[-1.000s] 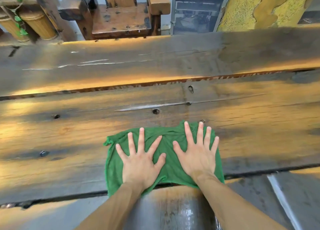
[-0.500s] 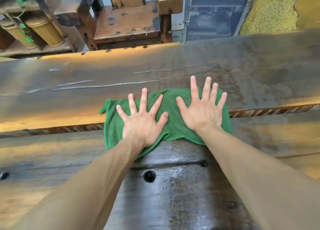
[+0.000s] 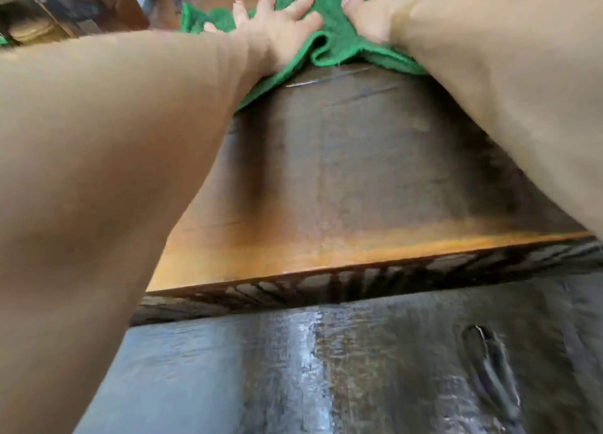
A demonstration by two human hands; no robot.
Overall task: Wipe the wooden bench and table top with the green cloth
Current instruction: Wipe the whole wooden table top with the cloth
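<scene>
Left hand (image 3: 277, 25) and right hand (image 3: 385, 12), fingers spread, press flat on the green cloth (image 3: 329, 5); cloth bunching between the palms could skip table top (image 3: 342, 159) beneath

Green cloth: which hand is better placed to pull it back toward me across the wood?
Probably the left hand. It lies flat on the green cloth and is fully in view. The right hand presses it too, but its fingertips run off the frame's top.

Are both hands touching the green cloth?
Touching. The head view shows the left hand and right hand pressed flat on the green cloth, fingers spread, with cloth bunched up between them.
</scene>
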